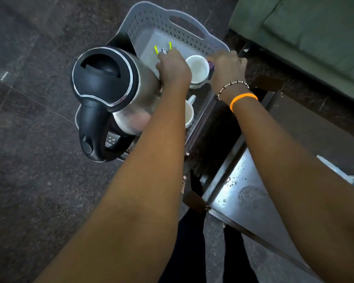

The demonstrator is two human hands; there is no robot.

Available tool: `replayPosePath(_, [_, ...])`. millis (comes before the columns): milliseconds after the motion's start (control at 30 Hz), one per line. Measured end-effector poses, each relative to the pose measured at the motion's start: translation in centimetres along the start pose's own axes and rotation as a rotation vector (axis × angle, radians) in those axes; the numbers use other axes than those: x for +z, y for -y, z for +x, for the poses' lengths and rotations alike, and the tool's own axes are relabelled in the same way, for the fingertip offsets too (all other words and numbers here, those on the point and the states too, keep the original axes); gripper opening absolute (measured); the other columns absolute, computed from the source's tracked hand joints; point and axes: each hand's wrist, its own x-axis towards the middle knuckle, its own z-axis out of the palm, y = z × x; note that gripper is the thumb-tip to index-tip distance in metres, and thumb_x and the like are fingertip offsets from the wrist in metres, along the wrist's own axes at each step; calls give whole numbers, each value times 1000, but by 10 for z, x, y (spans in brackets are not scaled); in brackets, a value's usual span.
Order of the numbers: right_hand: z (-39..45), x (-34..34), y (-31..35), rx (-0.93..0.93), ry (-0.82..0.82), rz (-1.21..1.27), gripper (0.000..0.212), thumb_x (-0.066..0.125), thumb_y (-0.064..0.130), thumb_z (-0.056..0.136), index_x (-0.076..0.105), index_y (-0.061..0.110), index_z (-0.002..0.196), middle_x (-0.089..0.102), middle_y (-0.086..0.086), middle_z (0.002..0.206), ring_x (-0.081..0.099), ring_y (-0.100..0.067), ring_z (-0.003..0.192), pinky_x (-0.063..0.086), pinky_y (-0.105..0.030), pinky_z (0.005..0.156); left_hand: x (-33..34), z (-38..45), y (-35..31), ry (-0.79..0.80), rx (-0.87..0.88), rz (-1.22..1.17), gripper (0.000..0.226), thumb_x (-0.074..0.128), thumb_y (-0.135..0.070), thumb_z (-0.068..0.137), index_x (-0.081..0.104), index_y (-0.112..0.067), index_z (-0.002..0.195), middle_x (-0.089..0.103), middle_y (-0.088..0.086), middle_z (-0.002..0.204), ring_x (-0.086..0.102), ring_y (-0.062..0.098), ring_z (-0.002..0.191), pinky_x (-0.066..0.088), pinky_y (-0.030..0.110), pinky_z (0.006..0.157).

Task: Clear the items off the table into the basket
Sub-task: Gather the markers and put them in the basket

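Two bare hands reach into the grey perforated plastic basket (194, 40), which sits on the dark floor just beside the glass-topped table (251, 193). Left hand (174, 67) is over the basket's middle, fingers curled and pinching what looks like a small metal clip-like item with yellow-green tips (163, 49), blurred, so exact object unclear. Right hand (227, 67) is at the basket's right rim, fingers curled downward around something dark purple (212, 66); grip detail cannot be told. White mug (197, 70) stands upright inside the basket between the two hands. Second white mug (189, 113) is inside the basket nearer the person, partly hidden by the left forearm. Steel electric kettle (110, 97) with black lid and handle fills the basket's left side. Orange band (243, 100) and beaded bracelet (232, 86) on right wrist. Green sofa (315, 29) beyond the basket's right.
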Motion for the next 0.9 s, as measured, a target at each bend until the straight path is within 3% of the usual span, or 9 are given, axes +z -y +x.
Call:
replayPosePath(167, [-16,-9,-5,38,-86,256,37,42,-1,81,67,16,102,65,-8,116,54,-30,114,39,-34,96,-7,-28,1,-63,84,-165,41,42,2,86,54,-7,123,52,12,133,50,29,121,39,33,95])
replayPosePath(333, [-62,-18,-13,89,-247,643,25,49,-2,80,70,5,92,68,-16,98,64,-27,86,46,-26,82,2,-88,1,-127,229,-382,27,50,-2,85,64,-8,107,64,12,112,60,26,104,41,29,91])
replayPosePath(467, [-112,-19,-38,178,-251,756,16,55,6,84,70,7,90,69,-14,94,65,-23,84,50,-30,81,26,-146,0,-4,298,-492,18,53,-3,86,67,-8,97,69,10,98,63,20,92,45,27,87])
replayPosePath(600, [-173,-17,-84,313,-223,792,14,56,7,85,70,8,89,71,-11,94,62,-16,83,45,-25,79,61,-204,-1,106,322,-435,18,54,-7,87,68,-12,98,67,6,98,61,15,90,45,24,83])
replayPosePath(700, [-217,-16,-124,426,-185,866,13,56,6,86,69,5,89,70,-13,96,63,-21,83,46,-24,78,90,-243,-5,196,299,-415,19,54,-6,88,68,-13,99,67,4,100,62,15,91,46,21,84])
replayPosePath(833, [-276,-13,-187,575,-194,886,14,56,5,87,69,6,89,71,-12,97,59,-16,78,40,-5,67,139,-292,-20,312,295,-327,21,53,-6,88,68,-14,99,69,6,101,64,21,92,50,31,88])
replayPosePath(900, [-307,-9,-224,659,-208,889,15,55,4,86,69,7,88,71,-10,96,57,-14,75,44,-13,67,167,-317,-30,375,314,-274,21,53,-5,87,68,-15,99,69,6,101,65,21,92,49,29,88])
